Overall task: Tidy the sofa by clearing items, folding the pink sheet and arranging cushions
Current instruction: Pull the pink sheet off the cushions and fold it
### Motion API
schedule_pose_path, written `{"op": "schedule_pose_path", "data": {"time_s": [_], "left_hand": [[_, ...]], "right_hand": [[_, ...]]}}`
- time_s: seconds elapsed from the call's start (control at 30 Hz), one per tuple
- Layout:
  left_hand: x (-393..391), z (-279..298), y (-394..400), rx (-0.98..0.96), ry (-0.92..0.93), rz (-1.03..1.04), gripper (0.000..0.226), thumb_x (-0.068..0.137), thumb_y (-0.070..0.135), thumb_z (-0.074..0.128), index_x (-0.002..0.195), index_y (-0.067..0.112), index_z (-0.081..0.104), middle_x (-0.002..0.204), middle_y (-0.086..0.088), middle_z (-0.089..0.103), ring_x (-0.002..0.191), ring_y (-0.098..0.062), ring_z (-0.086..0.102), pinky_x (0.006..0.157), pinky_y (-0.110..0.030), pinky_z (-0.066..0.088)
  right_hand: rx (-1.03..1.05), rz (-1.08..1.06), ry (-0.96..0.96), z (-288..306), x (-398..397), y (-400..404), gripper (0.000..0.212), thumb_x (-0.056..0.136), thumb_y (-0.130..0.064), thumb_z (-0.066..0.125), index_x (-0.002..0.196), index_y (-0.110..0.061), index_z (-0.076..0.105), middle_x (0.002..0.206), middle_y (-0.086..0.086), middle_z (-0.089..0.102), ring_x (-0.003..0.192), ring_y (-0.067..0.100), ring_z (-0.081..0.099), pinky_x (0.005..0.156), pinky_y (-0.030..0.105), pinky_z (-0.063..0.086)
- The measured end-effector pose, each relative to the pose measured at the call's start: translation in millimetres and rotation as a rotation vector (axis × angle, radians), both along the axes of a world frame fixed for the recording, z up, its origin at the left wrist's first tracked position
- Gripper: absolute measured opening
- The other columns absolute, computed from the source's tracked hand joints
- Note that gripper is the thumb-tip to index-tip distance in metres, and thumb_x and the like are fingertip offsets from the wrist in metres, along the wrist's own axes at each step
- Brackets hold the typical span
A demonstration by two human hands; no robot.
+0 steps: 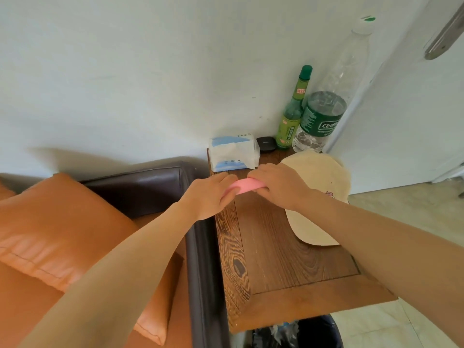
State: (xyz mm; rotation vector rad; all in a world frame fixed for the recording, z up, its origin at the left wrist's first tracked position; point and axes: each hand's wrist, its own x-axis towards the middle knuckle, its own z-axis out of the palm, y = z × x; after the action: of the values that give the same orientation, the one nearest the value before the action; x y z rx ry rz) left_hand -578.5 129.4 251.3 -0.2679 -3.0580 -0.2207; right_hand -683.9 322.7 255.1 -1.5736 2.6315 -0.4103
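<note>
Head view, left to right: an orange cushion (pixel 57 222) lies on the sofa (pixel 155 182), whose dark armrest adjoins a wooden side table (pixel 283 259). Over the table's near-wall end, the left hand (pixel 211 194) and right hand (pixel 278 184) each grip one end of a small pink object (pixel 247 185), fingers curled around it. A tissue pack (pixel 233 153), two bottles (pixel 319 121) and a beige cap (pixel 319 197) rest on the table.

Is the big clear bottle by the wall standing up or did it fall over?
Standing up. The clear bottle rests on its base on the wooden table, cap at the top, beside the green bottle.
</note>
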Motion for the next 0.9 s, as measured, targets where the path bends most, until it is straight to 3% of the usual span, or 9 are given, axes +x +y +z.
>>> {"op": "schedule_pose_path", "data": {"time_s": [0.13,0.23,0.43,0.63,0.73,0.9], "left_hand": [[-21.8,-28.0,-20.6,-0.008,-0.014,0.064,0.043,0.102,0.043,0.032,0.129,0.014,0.05,0.114,-0.003,0.061,0.093,-0.022,0.061,0.067,-0.035,0.053],[-36.2,-46.9,-28.5,-0.001,0.003,0.099,0.065,0.093,0.054,0.014,0.124,0.013,0.054,0.112,-0.004,0.061,0.096,-0.025,0.061,0.063,-0.039,0.053],[-51.5,-68.4,-28.1,0.026,0.0,0.147,0.046,0.101,0.044,0.033,0.136,0.017,0.047,0.122,-0.003,0.058,0.108,-0.023,0.057,0.063,-0.035,0.048],[-53.6,-77.9,-38.9,-0.023,0.145,0.015,0.052,0.096,0.045,0.03,0.115,0.009,0.062,0.098,-0.005,0.065,0.079,-0.024,0.065,0.036,-0.028,0.041],[-52.2,-80.5,-44.4,-0.07,0.176,-0.031,0.051,0.096,0.044,0.032,0.117,0.009,0.063,0.101,-0.005,0.066,0.078,-0.023,0.065,0.035,-0.026,0.039],[-52.9,-80.3,-46.4,-0.075,0.206,-0.055,0.047,0.096,0.042,0.032,0.113,0.011,0.063,0.101,-0.005,0.066,0.067,-0.023,0.064,0.036,-0.023,0.029]], "right_hand": [[0.039,0.012,0.026,-24.3,-24.7,-26.8,0.029,0.095,-0.026,0.055,0.122,-0.017,0.059,0.108,0.005,0.062,0.099,0.026,0.055,0.073,0.035,0.034],[0.065,-0.018,0.048,-41.2,-37.6,-38.8,0.029,0.097,-0.026,0.052,0.123,-0.015,0.057,0.11,0.008,0.061,0.101,0.028,0.055,0.072,0.032,0.027],[0.152,-0.084,0.091,-58.7,-47.0,-42.8,0.023,0.096,-0.025,0.05,0.115,-0.015,0.057,0.111,0.005,0.059,0.104,0.025,0.054,0.081,0.037,0.035],[0.126,-0.094,0.135,-60.6,-48.4,-37.5,0.02,0.079,-0.019,0.067,0.098,-0.011,0.065,0.09,0.007,0.063,0.081,0.029,0.06,0.068,0.038,0.042],[0.142,-0.091,0.158,-61.3,-50.2,-34.7,0.023,0.083,-0.022,0.066,0.103,-0.013,0.065,0.095,0.006,0.063,0.083,0.027,0.059,0.069,0.038,0.043],[0.119,-0.095,0.175,-63.3,-48.2,-33.5,0.023,0.074,-0.018,0.072,0.095,-0.011,0.065,0.087,0.007,0.063,0.073,0.028,0.059,0.062,0.037,0.044]]}}
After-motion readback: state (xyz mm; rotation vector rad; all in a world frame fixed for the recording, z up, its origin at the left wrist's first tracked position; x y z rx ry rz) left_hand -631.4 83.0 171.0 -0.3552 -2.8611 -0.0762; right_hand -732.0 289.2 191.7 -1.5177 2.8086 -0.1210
